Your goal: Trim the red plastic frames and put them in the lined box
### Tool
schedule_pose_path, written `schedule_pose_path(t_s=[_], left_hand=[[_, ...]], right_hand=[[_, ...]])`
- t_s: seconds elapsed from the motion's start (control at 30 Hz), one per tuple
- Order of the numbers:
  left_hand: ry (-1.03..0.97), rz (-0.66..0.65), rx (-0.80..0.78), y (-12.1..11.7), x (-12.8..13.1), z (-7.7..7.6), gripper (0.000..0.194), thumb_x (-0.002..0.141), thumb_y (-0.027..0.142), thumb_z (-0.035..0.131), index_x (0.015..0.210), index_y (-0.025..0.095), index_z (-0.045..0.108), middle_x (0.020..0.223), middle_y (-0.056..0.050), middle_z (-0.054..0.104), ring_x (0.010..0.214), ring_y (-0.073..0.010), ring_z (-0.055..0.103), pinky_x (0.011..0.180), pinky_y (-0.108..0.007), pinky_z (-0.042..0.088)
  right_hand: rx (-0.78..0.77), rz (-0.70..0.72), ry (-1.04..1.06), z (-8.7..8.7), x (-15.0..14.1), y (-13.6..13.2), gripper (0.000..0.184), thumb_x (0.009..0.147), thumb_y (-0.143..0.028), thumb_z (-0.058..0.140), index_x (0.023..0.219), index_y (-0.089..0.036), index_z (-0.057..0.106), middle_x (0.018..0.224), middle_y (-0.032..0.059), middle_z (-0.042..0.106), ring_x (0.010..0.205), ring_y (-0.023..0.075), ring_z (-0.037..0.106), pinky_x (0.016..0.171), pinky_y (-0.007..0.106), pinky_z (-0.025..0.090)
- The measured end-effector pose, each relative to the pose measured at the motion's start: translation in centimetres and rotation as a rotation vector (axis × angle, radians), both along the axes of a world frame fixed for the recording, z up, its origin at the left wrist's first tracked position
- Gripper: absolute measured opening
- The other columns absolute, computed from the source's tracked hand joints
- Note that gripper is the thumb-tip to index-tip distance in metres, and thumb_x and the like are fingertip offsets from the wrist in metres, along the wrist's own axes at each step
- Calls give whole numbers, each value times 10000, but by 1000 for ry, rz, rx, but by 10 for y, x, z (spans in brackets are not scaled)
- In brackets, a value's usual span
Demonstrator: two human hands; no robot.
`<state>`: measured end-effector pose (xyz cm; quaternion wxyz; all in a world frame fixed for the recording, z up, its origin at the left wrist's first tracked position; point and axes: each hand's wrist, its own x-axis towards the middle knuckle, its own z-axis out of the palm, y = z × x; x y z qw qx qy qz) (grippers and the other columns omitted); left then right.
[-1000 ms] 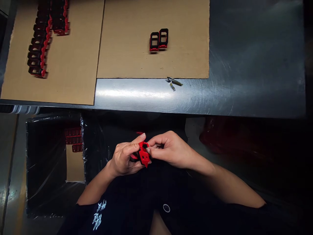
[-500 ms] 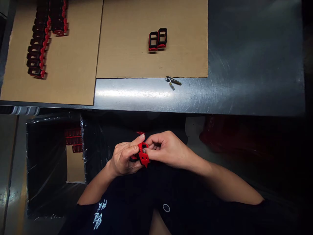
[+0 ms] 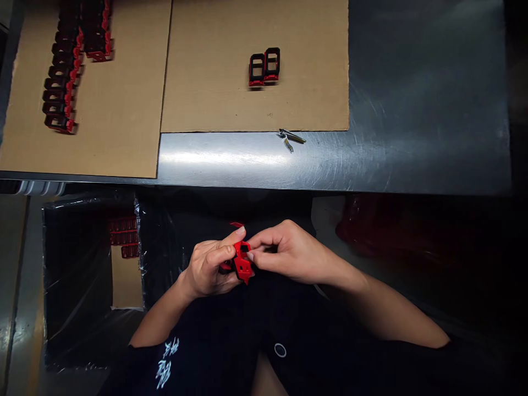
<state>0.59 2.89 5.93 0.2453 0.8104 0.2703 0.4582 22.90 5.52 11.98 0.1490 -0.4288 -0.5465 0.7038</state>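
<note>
Since the red plastic part was pinched over the lap between closed fingers of the left hand and right hand, it could have been dropped if either grip slackened.

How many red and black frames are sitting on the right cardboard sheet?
2. One red-and-black frame and a second frame stand side by side near the middle of the right cardboard sheet.

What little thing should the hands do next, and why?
I'd guess the right hand should gently press near the square hole in the red part. Its fingers are right beside that spot, and the left hand is already gripping the part steady.
</note>
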Motion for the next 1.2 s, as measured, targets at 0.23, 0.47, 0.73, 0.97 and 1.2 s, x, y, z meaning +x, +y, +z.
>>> schedule_pose_path(t_s=[0.23,0.47,0.73,0.97,1.2], left_hand=[[-12,-6,-23,1,2,3,1010,687,438,922,1502,204,373,1377,-272,649,873,-226,819,630,-250,634],[-11,-3,-41,1,1,2,928,712,422,917,1461,206,414,1376,-263,655,846,-219,820,609,-245,630],[13,-13,-53,1,1,2,900,721,422,915,1437,164,435,1365,-278,657,1034,-290,791,677,-277,668],[12,-16,-76,2,1,2,924,720,445,907,1449,144,425,1357,-304,648,1064,-307,779,664,-263,665],[56,-17,-55,0,0,2,854,777,435,868,1450,147,427,1368,-293,646,1080,-293,777,681,-276,666]], right_hand=[[-70,20,58,2,4,3,243,837,-201,630,949,-179,845,642,-23,697,538,95,528,522,212,380],[3,68,54,0,7,3,263,861,-209,599,959,-178,842,625,-27,671,514,83,454,501,217,320],[5,5,-29,-3,3,-1,201,862,-211,619,891,-174,815,628,-29,667,531,92,483,513,222,351],[-15,20,9,-5,4,2,266,872,-263,579,896,-178,830,582,-29,621,492,91,416,490,240,297],[-11,-59,-69,-7,-6,-1,276,857,-276,573,708,-155,772,554,-31,539,510,89,379,499,256,288]])
